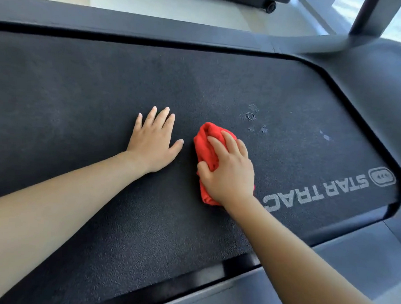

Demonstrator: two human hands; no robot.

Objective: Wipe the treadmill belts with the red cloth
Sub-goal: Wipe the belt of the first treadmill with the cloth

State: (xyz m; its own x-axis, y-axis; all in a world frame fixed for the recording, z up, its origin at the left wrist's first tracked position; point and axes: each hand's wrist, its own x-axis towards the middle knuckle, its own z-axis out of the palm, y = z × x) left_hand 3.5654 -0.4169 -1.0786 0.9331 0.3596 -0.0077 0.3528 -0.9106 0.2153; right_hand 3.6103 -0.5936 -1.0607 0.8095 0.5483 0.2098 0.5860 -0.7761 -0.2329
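Red cloth (205, 149): soft, light, bunched into a wad, and likely to slide readily over the textured belt (105, 87). I judge the best hold to be over the top of the wad, thumb hooked into a fold so it does not unroll. My right hand (229, 170) covers it that way now, fingers curled across it, thumb tucked into the near edge, pressing it onto the belt. The cloth lies under and just left of that palm, mid-belt. Pale marks (252, 116) sit near, beyond the fingertips. My left hand (154, 144) rests flat beside it, fingers spread, apart from the cloth.
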